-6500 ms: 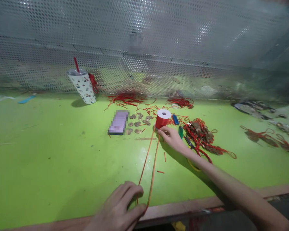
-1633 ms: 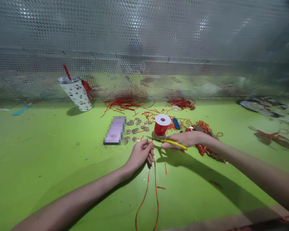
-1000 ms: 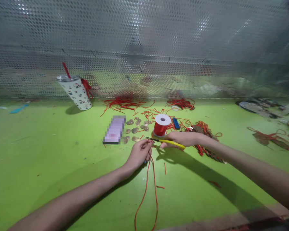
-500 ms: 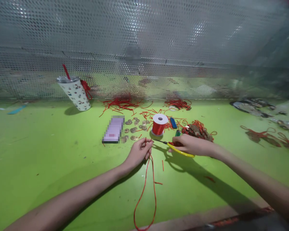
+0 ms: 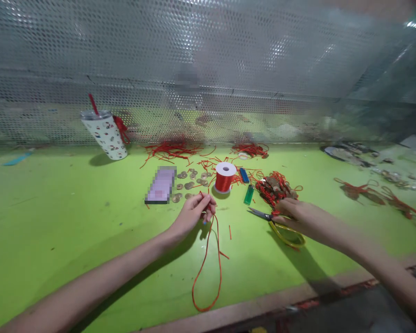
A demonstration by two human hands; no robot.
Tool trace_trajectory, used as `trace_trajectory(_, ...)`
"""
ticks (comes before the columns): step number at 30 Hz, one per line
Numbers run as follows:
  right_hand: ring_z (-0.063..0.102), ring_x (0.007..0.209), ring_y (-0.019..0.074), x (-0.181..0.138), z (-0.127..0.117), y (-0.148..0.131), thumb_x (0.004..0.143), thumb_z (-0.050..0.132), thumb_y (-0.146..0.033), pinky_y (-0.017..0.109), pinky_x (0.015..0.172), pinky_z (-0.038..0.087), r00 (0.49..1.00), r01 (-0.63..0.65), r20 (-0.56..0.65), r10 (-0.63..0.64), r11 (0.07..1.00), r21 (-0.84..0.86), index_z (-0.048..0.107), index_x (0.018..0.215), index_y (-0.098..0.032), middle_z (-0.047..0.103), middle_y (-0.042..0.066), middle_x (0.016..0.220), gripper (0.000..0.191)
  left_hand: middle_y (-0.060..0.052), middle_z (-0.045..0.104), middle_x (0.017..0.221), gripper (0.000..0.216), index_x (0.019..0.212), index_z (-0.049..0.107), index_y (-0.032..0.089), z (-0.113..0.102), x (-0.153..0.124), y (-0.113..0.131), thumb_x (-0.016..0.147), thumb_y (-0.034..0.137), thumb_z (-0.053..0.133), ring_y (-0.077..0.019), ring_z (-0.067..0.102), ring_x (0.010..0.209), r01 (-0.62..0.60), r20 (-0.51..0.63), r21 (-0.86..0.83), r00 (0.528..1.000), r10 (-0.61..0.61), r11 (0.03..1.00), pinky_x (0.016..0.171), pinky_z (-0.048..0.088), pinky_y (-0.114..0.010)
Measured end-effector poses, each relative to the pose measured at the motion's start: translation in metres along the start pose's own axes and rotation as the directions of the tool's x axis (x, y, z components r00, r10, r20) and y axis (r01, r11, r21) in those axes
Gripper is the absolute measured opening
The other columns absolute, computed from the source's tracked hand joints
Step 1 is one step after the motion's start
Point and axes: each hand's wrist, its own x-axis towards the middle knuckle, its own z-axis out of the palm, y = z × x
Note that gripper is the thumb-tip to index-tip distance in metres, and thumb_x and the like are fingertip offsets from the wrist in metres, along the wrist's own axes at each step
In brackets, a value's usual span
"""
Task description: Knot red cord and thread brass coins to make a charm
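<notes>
My left hand (image 5: 197, 206) is closed, its thumb and fingers pinching a red cord (image 5: 221, 266). The cord hangs below in a long loop; its upper part is mostly hidden by the fingers. To the right, my right hand (image 5: 296, 213) grips a pair of scissors (image 5: 263, 214) near the pivot, low over the table. The scissors have yellow and red handles, and their blades point left, slightly apart. A green lighter (image 5: 248, 194) lies just beyond the blades. Behind my right hand is a heap of coins tied with red cord (image 5: 275, 187).
A spool of red cord (image 5: 225, 181) stands beyond my left hand, with loose coins (image 5: 189, 186) and a phone (image 5: 161, 185) left of it. Farther back are a blue lighter (image 5: 244, 175), red cord scraps (image 5: 173, 150) and a tumbler with straw (image 5: 106, 136). Perforated sheeting (image 5: 142, 92) rises behind.
My right hand has moved right and toward me with the scissors, away from my left hand, uncovering the green lighter. My left hand still pinches the cord.
</notes>
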Motion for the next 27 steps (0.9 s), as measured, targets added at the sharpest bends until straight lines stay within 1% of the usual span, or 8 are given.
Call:
trace_trajectory(3, 0.064, 0.104, 0.0263, 0.017, 0.003, -0.044, 0.100, 0.047, -0.052, 0.041, 0.094, 0.048, 0.981, 0.191, -0.098, -0.166, 0.912, 0.364, 0.063, 0.114, -0.019, 0.068, 0.013, 0.115, 0.040, 0.001, 0.059, 0.066, 0.029, 0.080, 0.062, 0.017, 0.003, -0.009, 0.009, 0.093, 0.042, 0.062, -0.0070, 0.050, 0.048, 0.019, 0.037, -0.041, 0.999, -0.018, 0.999, 0.047, 0.040, -0.020)
trace_trajectory(6, 0.060, 0.115, 0.0230, 0.041, 0.026, -0.089, 0.102, 0.044, -0.054, 0.041, 0.107, 0.041, 0.954, 0.236, -0.053, -0.296, 0.629, 0.740, 0.064, 0.115, -0.021, 0.067, 0.010, 0.119, 0.041, 0.002, 0.057, 0.062, 0.032, 0.082, 0.061, 0.017, 0.002, -0.019, 0.017, 0.093, 0.047, 0.061, -0.0080, 0.051, 0.047, 0.011, 0.078, -0.030, 0.997, -0.009, 0.999, 0.047, 0.042, -0.020)
trace_trajectory(9, 0.063, 0.089, 0.0188, 0.064, 0.055, -0.118, 0.102, 0.041, -0.058, 0.036, 0.089, 0.049, 0.877, 0.140, 0.002, -0.480, 0.258, 0.956, 0.066, 0.098, -0.020, 0.066, 0.006, 0.094, 0.046, 0.003, 0.055, 0.059, 0.037, 0.080, 0.061, 0.017, -0.006, -0.031, 0.024, 0.093, 0.052, 0.059, -0.0088, 0.052, 0.048, -0.028, 0.053, 0.008, 0.998, 0.027, 1.000, 0.049, 0.044, -0.021)
trace_trajectory(11, 0.052, 0.064, 0.0135, 0.073, 0.070, -0.128, 0.098, 0.050, -0.059, 0.030, 0.069, 0.046, 0.857, 0.048, 0.042, -0.514, 0.160, 0.986, 0.063, 0.085, -0.019, 0.056, 0.000, 0.069, 0.045, 0.003, 0.053, 0.058, 0.040, 0.078, 0.061, 0.017, -0.015, -0.041, 0.026, 0.093, 0.054, 0.059, -0.0087, 0.050, 0.048, -0.042, -0.002, 0.040, 0.999, 0.042, 0.998, 0.048, 0.043, -0.020)
trace_trajectory(14, 0.034, 0.053, 0.0096, 0.076, 0.078, -0.129, 0.090, 0.065, -0.059, 0.026, 0.056, 0.034, 0.869, -0.080, 0.134, -0.477, 0.131, 0.988, 0.059, 0.077, -0.018, 0.040, -0.006, 0.059, 0.043, 0.003, 0.052, 0.057, 0.045, 0.073, 0.060, 0.017, -0.031, -0.058, 0.027, 0.091, 0.058, 0.060, -0.0085, 0.048, 0.047, -0.035, -0.065, 0.073, 0.997, 0.040, 0.997, 0.046, 0.040, -0.020)
trace_trajectory(17, 0.030, 0.052, 0.0083, 0.069, 0.074, -0.118, 0.083, 0.073, -0.059, 0.024, 0.052, 0.028, 0.882, -0.130, 0.189, -0.431, 0.163, 0.978, 0.057, 0.077, -0.018, 0.039, -0.007, 0.061, 0.044, 0.002, 0.054, 0.060, 0.044, 0.075, 0.062, 0.017, -0.046, -0.078, 0.025, 0.090, 0.059, 0.062, -0.0098, 0.049, 0.050, -0.003, -0.129, 0.088, 0.992, 0.015, 0.996, 0.048, 0.042, -0.021)
trace_trajectory(23, 0.040, 0.058, 0.0097, 0.053, 0.061, -0.082, 0.084, 0.071, -0.058, 0.024, 0.056, 0.032, 0.908, -0.070, 0.216, -0.358, 0.380, 0.922, 0.064, 0.084, -0.016, 0.049, -0.004, 0.067, 0.043, 0.000, 0.057, 0.060, 0.051, 0.075, 0.066, 0.016, -0.068, -0.105, 0.016, 0.088, 0.065, 0.061, -0.0130, 0.054, 0.051, -0.003, -0.148, 0.198, 0.988, 0.033, 0.980, 0.050, 0.046, -0.025)
trace_trajectory(27, 0.040, 0.058, 0.0107, 0.052, 0.056, -0.062, 0.087, 0.063, -0.063, 0.024, 0.053, 0.031, 0.941, -0.003, 0.181, -0.285, 0.528, 0.849, 0.068, 0.084, -0.015, 0.049, -0.003, 0.064, 0.048, -0.002, 0.059, 0.067, 0.050, 0.076, 0.065, 0.016, -0.070, -0.119, 0.002, 0.095, 0.061, 0.053, -0.0128, 0.054, 0.056, -0.006, -0.118, 0.290, 0.992, 0.042, 0.957, 0.054, 0.046, -0.025)
